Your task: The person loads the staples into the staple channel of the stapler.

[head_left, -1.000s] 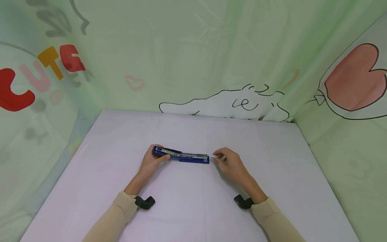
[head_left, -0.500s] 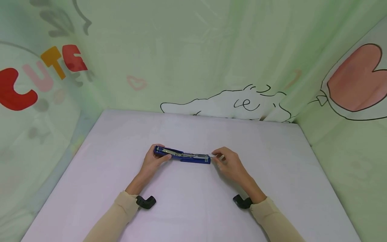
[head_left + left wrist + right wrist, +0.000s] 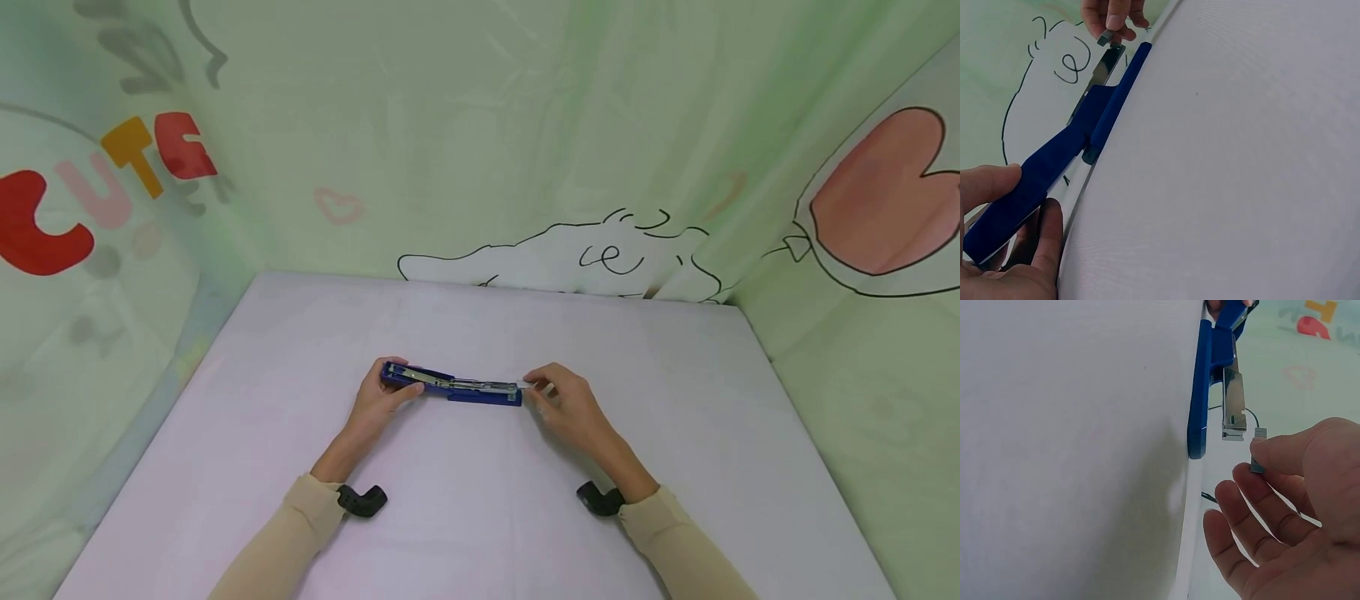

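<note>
A blue stapler (image 3: pixel 483 398) lies across the middle of the table, its top cover swung back and its metal magazine (image 3: pixel 1233 403) exposed. My left hand (image 3: pixel 375 404) grips the swung-back cover, thumb on one side and fingers on the other. Between thumb and fingertips, my right hand (image 3: pixel 570 404) pinches a short strip of staples (image 3: pixel 1260 433). In the right wrist view the strip sits just beyond the magazine's front end. From the left wrist, the strip (image 3: pixel 1105 37) shows close to the magazine's tip.
A white cloth covers the table (image 3: pixel 450 517), and its far edge meets a pale green curtain (image 3: pixel 465 125) with printed drawings. Curtain also hangs along the left and right sides. Dark wrist-worn devices (image 3: pixel 362 502) show at both cuffs.
My right hand has shifted slightly left, bringing the strip of staples closer to the stapler's front end. My left hand keeps its grip on the cover, and the head view has turned a little.
</note>
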`<action>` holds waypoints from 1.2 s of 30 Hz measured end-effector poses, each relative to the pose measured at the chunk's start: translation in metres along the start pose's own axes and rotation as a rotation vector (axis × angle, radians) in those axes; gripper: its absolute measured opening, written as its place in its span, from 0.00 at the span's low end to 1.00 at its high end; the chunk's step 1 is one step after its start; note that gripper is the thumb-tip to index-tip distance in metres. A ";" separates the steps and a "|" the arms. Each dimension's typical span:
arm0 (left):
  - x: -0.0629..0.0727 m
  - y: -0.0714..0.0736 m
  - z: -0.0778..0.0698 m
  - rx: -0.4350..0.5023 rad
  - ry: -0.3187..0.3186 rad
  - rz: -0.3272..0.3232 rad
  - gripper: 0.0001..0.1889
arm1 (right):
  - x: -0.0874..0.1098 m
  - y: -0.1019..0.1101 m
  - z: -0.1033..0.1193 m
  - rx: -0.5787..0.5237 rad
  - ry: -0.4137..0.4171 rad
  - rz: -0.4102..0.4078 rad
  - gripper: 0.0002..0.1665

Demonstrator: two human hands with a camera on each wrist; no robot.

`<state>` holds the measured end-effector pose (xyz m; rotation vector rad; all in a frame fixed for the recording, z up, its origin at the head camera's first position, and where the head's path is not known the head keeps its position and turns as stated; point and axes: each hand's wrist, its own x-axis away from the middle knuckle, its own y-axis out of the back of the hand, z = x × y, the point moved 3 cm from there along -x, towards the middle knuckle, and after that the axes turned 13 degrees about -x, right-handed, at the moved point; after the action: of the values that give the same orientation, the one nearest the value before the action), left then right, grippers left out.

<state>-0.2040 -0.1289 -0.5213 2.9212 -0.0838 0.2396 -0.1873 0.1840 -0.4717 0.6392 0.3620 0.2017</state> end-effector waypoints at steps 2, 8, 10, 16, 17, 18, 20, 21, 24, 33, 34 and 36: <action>0.000 0.000 0.000 0.006 0.000 0.005 0.28 | 0.000 0.000 0.000 -0.002 0.002 0.001 0.11; -0.001 0.002 0.001 0.000 -0.003 0.032 0.28 | 0.000 -0.001 0.001 -0.001 0.000 -0.001 0.10; -0.001 0.002 0.002 0.000 -0.007 0.040 0.28 | 0.000 -0.001 0.000 0.000 0.001 -0.003 0.10; -0.002 0.003 0.003 0.020 -0.016 0.057 0.28 | -0.001 -0.003 0.002 -0.007 0.023 -0.010 0.11; -0.002 0.003 0.004 0.020 -0.016 0.059 0.28 | -0.001 -0.004 0.002 -0.008 0.025 -0.009 0.11; -0.002 0.004 0.004 0.019 -0.017 0.061 0.28 | -0.001 -0.004 0.002 -0.008 0.025 -0.007 0.11; -0.002 0.004 0.004 0.013 -0.015 0.061 0.28 | -0.002 -0.005 0.002 -0.005 0.022 -0.005 0.11; -0.002 0.004 0.004 0.010 -0.014 0.062 0.28 | -0.002 -0.006 0.002 -0.005 0.020 -0.004 0.11; -0.002 0.004 0.004 0.006 -0.015 0.060 0.28 | -0.003 -0.007 0.003 -0.001 0.015 -0.004 0.11; -0.001 0.004 0.001 0.007 -0.020 0.053 0.26 | -0.004 -0.011 0.004 0.004 0.015 -0.012 0.11; -0.001 0.004 0.001 0.008 -0.020 0.052 0.26 | -0.004 -0.011 0.004 0.005 0.016 -0.016 0.11; -0.001 0.004 0.001 0.008 -0.019 0.051 0.26 | -0.004 -0.013 0.004 0.009 0.019 -0.020 0.10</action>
<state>-0.2047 -0.1326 -0.5215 2.9321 -0.1604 0.2204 -0.1884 0.1705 -0.4751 0.6424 0.3870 0.1877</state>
